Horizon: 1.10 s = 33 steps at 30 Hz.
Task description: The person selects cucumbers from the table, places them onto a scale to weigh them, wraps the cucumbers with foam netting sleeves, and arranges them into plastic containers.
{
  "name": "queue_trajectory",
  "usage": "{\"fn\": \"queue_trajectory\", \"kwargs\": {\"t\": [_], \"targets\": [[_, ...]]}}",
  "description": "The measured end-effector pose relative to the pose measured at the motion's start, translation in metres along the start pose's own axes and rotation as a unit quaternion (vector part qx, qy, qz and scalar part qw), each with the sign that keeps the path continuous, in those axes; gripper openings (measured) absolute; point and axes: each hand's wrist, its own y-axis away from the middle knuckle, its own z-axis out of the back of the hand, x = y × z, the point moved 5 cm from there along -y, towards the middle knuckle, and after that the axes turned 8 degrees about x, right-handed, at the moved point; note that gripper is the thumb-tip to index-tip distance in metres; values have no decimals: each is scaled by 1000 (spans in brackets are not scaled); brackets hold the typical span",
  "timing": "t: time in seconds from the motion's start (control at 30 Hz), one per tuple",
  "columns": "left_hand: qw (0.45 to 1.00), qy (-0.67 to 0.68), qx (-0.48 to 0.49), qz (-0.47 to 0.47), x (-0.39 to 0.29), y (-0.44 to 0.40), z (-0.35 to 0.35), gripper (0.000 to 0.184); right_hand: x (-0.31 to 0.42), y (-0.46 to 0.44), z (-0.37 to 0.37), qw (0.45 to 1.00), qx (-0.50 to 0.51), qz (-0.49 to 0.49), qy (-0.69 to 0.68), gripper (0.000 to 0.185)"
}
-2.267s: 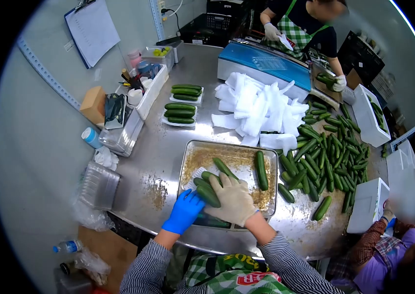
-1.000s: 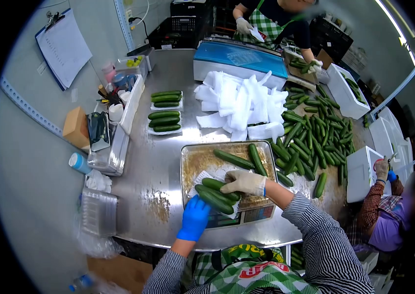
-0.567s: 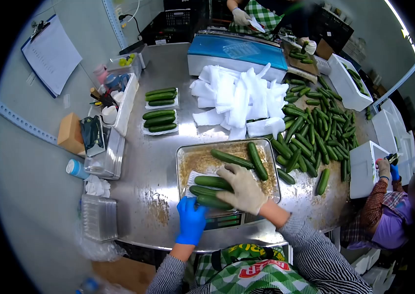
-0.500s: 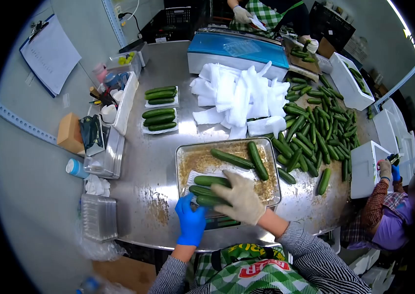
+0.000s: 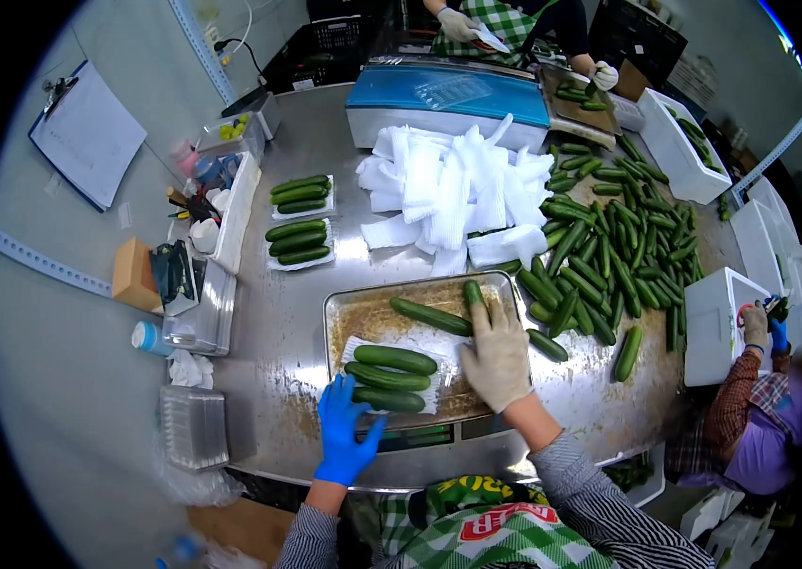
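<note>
A metal tray (image 5: 332, 327) lies before me. Inside it, three cucumbers (image 5: 393, 359) rest side by side on a ribbed white pad (image 5: 428, 401). My left hand (image 5: 344, 434), in a blue glove, is at their near left end with its fingers apart and nothing in them. Further right, my right hand (image 5: 498, 358), in a pale glove, reaches over a cucumber (image 5: 473, 290) with fingers stretched along it; most of that cucumber is hidden. Another cucumber (image 5: 428, 315) lies slanted in the tray beside it.
Two packed pads of cucumbers (image 5: 299, 243) sit at the back left. White pads (image 5: 453, 190) are heaped behind the tray, before a blue-topped machine (image 5: 448, 93). A cucumber pile (image 5: 610, 256) spreads to the right. Co-workers' gloved hands (image 5: 755, 325) show at right and back.
My right hand has left the cucumbers on the pad and moved right and away onto a loose cucumber. My left hand has drawn slightly off with its fingers spread. The view has shifted a little.
</note>
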Motion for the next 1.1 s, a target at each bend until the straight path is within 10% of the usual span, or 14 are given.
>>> {"fn": "queue_trajectory", "kwargs": {"t": [0.13, 0.33, 0.47, 0.63, 0.77, 0.93, 1.1], "targets": [[995, 48, -7, 84, 10, -58, 4, 46, -44, 3, -30, 997, 68, -3, -27, 61], [958, -147, 238, -56, 23, -172, -72, 40, -59, 5, -34, 955, 104, -94, -261, 53], [942, -127, 308, -29, 43, -185, -67, 35, -67, 15, -15, 815, 189, -230, -496, 55], [948, 35, 288, 129, 61, -164, 7, 35, -55, 32, -33, 608, 160, -160, -761, 63], [902, 246, 237, 264, 65, -110, 61, 38, -24, 21, -36, 620, 212, -138, -743, 62], [891, 314, 155, 289, 66, -51, 101, 36, 30, 8, -34, 906, 112, 24, -407, 46], [900, 283, 187, 275, 57, -24, 109, 30, 30, 21, -24, 968, 13, 35, -249, 48]]}}
